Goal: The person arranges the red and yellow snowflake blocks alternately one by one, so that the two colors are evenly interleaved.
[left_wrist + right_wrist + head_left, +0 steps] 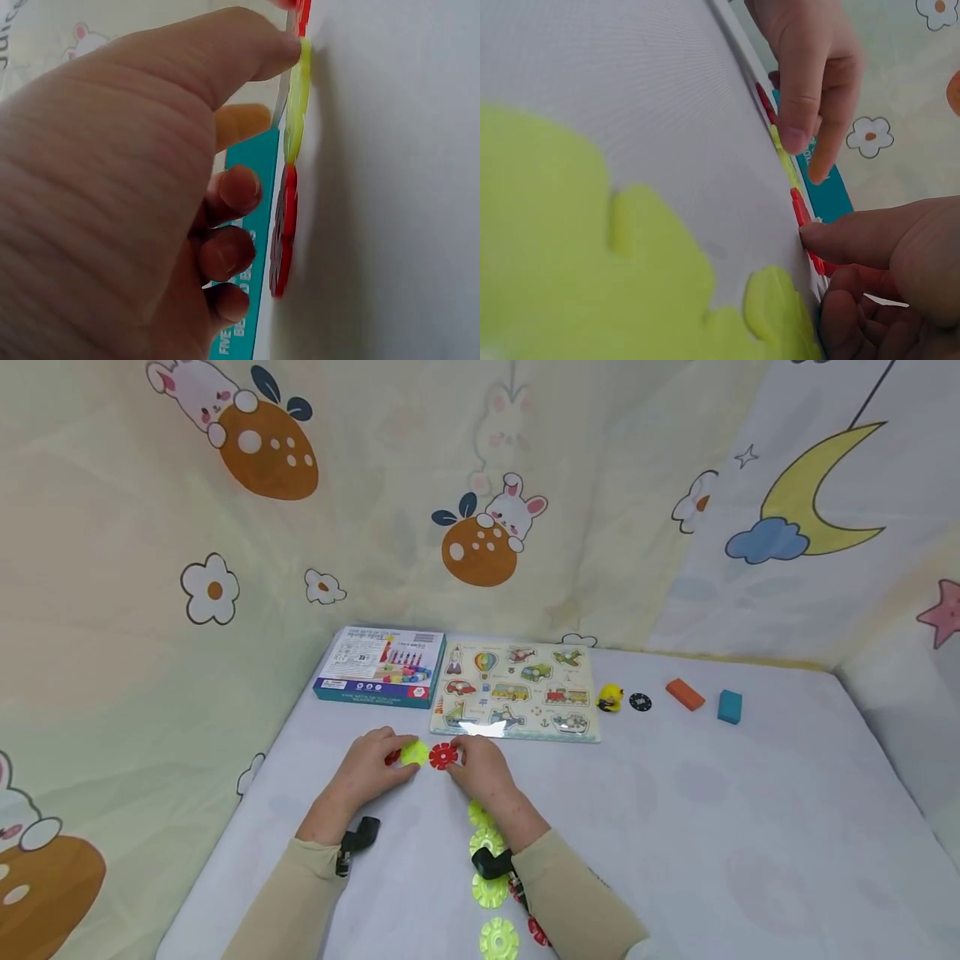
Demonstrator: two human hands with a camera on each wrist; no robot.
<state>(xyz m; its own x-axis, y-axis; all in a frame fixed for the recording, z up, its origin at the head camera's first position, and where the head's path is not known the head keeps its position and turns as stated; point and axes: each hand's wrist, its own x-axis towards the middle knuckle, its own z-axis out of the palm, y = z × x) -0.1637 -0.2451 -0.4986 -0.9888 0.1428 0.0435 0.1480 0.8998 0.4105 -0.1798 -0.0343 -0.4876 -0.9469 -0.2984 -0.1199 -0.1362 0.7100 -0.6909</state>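
My left hand pinches a yellow-green notched plastic disc between thumb and index finger. On its left, partly behind the fingers, a red notched disc lines up edge to edge with it. My right hand pinches another red notched disc just right of the yellow-green one. Whether those two discs touch or interlock I cannot tell. Beneath and beside the right forearm lies a column of yellow-green discs, with red discs partly covered by the sleeve.
Behind the hands lie a boxed set and a wooden picture puzzle board. To their right are a small yellow toy, a black patterned disc, an orange block and a teal block. Printed cloth walls surround the white table.
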